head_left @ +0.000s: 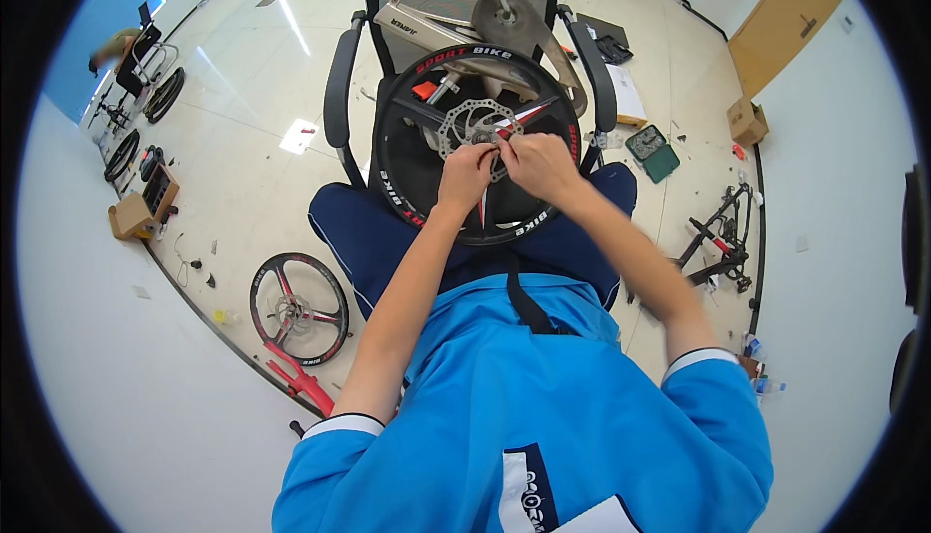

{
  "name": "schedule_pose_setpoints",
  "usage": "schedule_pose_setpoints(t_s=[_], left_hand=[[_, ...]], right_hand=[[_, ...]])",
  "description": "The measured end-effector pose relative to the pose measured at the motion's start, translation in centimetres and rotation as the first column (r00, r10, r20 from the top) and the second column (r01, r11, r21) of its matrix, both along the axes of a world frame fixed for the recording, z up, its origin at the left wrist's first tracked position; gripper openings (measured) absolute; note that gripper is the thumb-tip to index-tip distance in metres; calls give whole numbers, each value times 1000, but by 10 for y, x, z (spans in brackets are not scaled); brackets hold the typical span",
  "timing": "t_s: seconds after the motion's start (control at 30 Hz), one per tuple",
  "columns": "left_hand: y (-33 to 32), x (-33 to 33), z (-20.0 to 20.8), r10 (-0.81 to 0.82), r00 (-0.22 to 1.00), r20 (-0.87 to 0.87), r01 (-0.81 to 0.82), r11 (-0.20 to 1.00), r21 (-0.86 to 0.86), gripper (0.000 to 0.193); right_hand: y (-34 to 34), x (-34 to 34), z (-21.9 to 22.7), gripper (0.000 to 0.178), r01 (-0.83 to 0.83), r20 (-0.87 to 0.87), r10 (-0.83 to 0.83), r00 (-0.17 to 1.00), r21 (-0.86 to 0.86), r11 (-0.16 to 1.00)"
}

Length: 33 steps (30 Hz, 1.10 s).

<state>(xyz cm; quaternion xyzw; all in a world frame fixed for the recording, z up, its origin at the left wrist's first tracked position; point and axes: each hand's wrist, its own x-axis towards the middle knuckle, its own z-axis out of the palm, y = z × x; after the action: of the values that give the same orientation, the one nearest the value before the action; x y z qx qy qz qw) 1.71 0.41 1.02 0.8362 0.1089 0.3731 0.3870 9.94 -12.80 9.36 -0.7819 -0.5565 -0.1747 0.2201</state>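
A black bicycle wheel (386, 135) with three broad spokes and red and white markings rests across my lap and the seat of an office chair. At its hub sits a silver brake disc (448, 130) with a cut-out pattern. Both hands meet at the disc's near edge, close to the hub. My left hand (466, 176) pinches there with its fingers together. Beside it, my right hand (543, 162) is also closed, thumb and fingertips almost touching the left ones. Whatever lies between the fingertips is too small and hidden to name.
The black office chair (337, 87) holds a silver frame part (419, 27) behind the wheel. A second wheel (339, 290) and a red fork (308, 386) lie left. To the right are a green tool case (656, 157), a black bike frame (722, 242) and a cardboard box (747, 123).
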Motion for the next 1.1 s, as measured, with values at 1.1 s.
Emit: schedule_pose_setpoints(t_s=[1.1], left_hand=[[9, -8, 9, -123, 992, -24, 122, 992, -22, 12]], right_hand=[[18, -7, 24, 27, 1, -579, 137, 804, 232, 973]])
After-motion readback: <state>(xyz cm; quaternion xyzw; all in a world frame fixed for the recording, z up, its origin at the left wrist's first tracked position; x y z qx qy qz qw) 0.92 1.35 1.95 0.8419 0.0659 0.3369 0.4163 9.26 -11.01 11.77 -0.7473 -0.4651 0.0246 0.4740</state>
